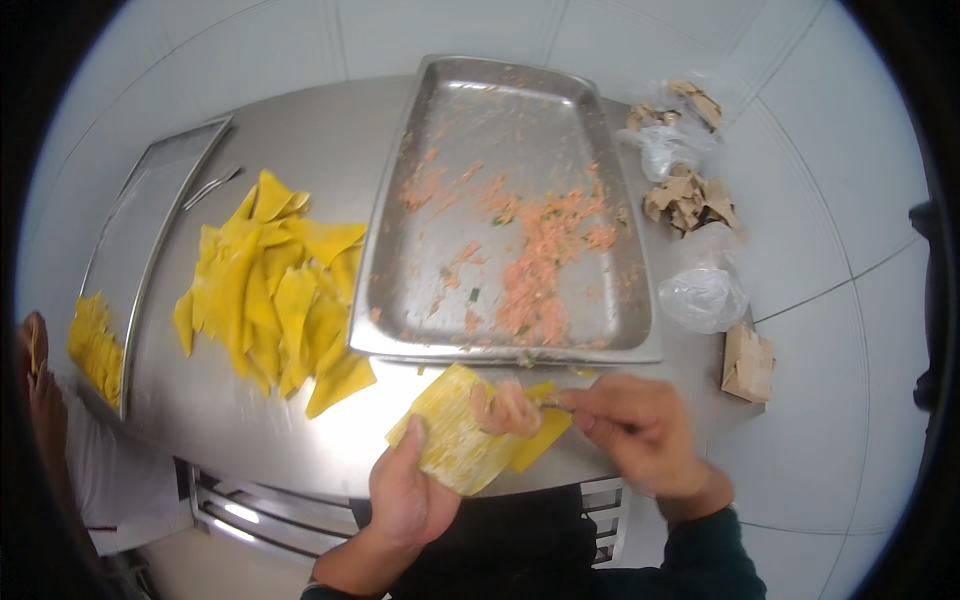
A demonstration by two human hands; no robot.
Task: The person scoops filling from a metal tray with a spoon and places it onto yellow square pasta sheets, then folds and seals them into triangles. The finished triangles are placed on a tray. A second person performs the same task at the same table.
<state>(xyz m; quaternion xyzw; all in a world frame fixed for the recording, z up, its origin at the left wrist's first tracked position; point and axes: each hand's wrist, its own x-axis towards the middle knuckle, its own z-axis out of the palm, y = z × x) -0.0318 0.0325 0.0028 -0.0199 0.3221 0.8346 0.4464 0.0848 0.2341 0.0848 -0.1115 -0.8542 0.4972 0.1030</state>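
My left hand (408, 490) grips a square yellow dough wrapper (455, 440) by its near left edge, thumb on top. White flour streaks the wrapper's face. In my right hand (640, 425) is a thin metal utensil (553, 402), its head hidden under a lump of pale pink filling (508, 410). That lump sits over the wrapper's right part; whether it touches the dough I cannot tell. Another yellow wrapper (542, 440) shows beneath and to the right. Beyond my hands, a deep steel pan (440, 130) holds smeared orange-pink filling (540, 270) with green bits.
Left of the pan lies a heap of yellow wrappers (265, 290). Farther left are a metal utensil (212, 187) and a framed tray (165, 180) with yellow pieces (95, 345). Another person's hand (40, 390) is beside it. Plastic bags (705, 280), crumpled brown paper (690, 200) and a small box (748, 363) line the right.
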